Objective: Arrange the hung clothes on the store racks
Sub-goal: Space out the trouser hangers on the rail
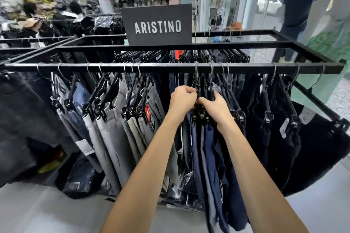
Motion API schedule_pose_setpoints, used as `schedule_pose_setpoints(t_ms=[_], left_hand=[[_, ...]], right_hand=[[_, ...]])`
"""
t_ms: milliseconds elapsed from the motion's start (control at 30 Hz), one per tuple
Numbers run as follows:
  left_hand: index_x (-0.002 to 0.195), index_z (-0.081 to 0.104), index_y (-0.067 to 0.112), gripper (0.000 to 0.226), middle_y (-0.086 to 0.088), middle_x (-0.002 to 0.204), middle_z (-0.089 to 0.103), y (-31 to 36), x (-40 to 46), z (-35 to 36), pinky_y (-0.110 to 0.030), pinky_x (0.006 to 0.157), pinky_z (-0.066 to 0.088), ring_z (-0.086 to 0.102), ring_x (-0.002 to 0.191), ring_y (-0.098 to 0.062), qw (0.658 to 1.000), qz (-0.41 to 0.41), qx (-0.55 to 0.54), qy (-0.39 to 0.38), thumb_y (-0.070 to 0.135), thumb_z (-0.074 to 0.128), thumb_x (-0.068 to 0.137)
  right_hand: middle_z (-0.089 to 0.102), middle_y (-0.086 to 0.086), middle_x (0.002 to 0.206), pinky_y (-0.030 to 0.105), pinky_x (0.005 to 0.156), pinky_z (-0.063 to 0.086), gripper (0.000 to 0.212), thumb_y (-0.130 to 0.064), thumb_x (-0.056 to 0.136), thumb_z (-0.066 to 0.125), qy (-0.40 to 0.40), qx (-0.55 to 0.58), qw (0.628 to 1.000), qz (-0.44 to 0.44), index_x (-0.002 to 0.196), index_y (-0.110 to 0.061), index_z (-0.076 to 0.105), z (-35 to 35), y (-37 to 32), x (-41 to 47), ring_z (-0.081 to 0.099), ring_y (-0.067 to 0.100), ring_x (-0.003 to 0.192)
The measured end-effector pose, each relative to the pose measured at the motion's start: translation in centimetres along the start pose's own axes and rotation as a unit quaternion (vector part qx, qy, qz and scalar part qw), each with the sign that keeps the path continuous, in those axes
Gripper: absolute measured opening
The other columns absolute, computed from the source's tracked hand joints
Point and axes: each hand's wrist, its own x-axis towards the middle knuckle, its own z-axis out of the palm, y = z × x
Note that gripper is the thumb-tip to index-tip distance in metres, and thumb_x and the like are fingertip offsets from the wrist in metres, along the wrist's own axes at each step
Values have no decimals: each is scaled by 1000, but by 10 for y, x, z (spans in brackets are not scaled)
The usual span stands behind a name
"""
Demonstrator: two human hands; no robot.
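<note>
A black metal rack [170, 66] runs across the view with trousers on black clip hangers. Grey and beige trousers [111, 125] hang left of centre, navy trousers [208, 147] in the middle, black trousers [269, 119] at the right. My left hand [181, 98] grips the left side of the bunched black hangers [201, 89] that carry the navy trousers. My right hand [216, 108] grips the same bunch from the right, thumb against the clips. A gap in the row shows just left of my left hand.
A dark sign reading ARISTINO [158, 24] stands on the rack's back bars. More racks and piled clothes [37, 5] fill the back left. A person in dark clothes [299, 5] stands by the glass front at the right. Bagged items [81, 178] lie on the floor under the rack.
</note>
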Motion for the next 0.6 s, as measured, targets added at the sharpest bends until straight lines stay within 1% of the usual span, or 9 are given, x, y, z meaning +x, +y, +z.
schedule_pose_setpoints(t_ms=[33, 100, 133, 200, 267, 367, 400, 500, 600], left_hand=[[104, 69, 20, 27, -4, 94, 71, -1, -1, -1, -37, 78, 61, 70, 79, -17, 1000, -1, -2, -8, 12, 54, 84], [104, 69, 20, 23, -1, 94, 70, -1, -3, -4, -37, 80, 60, 70, 82, -16, 1000, 7, 7, -29, 15, 54, 88], [102, 69, 21, 21, 0, 95, 70, -1, -4, -7, -38, 81, 60, 69, 84, -16, 999, 13, 14, -41, 16, 54, 88], [96, 71, 22, 18, 1, 94, 70, -2, -5, -15, -40, 84, 59, 69, 88, -18, 997, 31, 32, -69, 18, 55, 89], [89, 72, 25, 17, 4, 89, 70, -2, -3, -27, -42, 87, 58, 69, 91, -20, 994, 47, 37, -95, 19, 56, 89], [91, 72, 26, 15, 2, 91, 72, 0, 5, -57, -43, 90, 56, 68, 97, -21, 991, 80, 35, -98, 27, 58, 86], [90, 73, 26, 16, 1, 92, 72, 1, 8, -72, -44, 90, 56, 68, 97, -23, 991, 94, 31, -87, 30, 58, 83], [85, 74, 27, 22, 1, 93, 74, -9, 21, -129, -43, 89, 56, 69, 96, -22, 992, 115, 33, -41, 34, 55, 75], [95, 75, 25, 19, 3, 97, 74, -28, 35, -194, -34, 88, 55, 68, 93, -14, 990, 123, 62, -4, 26, 59, 86]], right_hand=[[69, -5, 119, 39, 96, 54, 77, -41, 67, 72, 12, -25, 1000, 6, 138, -25, 51, 1, -3, -3, 66, 15, 109], [56, -4, 131, 29, 97, 42, 93, -42, 75, 72, 25, -95, 995, 3, 155, -21, 29, 4, -8, -7, 53, 16, 125], [52, 4, 142, 29, 98, 39, 94, -40, 82, 70, 32, -129, 991, -7, 158, -18, 21, 5, -9, -7, 47, 21, 132], [39, 15, 154, 35, 107, 35, 91, -36, 87, 69, 57, -187, 980, -30, 159, -13, 18, 9, -13, -9, 35, 29, 143], [35, 21, 154, 38, 112, 32, 85, -29, 86, 70, 100, -220, 968, -70, 156, -9, 26, 19, -16, -11, 31, 34, 144], [49, 21, 143, 42, 116, 30, 63, -22, 84, 65, 179, -246, 935, -183, 143, -5, 50, 46, -26, -18, 38, 34, 138], [53, 18, 139, 39, 116, 30, 55, -20, 85, 64, 187, -243, 927, -216, 138, -7, 56, 59, -33, -22, 42, 31, 135], [64, 6, 128, 26, 107, 36, 39, -11, 89, 62, 161, -174, 934, -269, 127, -12, 66, 115, -55, -32, 56, 19, 122], [71, -1, 116, 17, 99, 43, 37, -4, 88, 57, 129, -117, 940, -293, 121, -13, 70, 187, -69, -37, 63, 9, 106]])
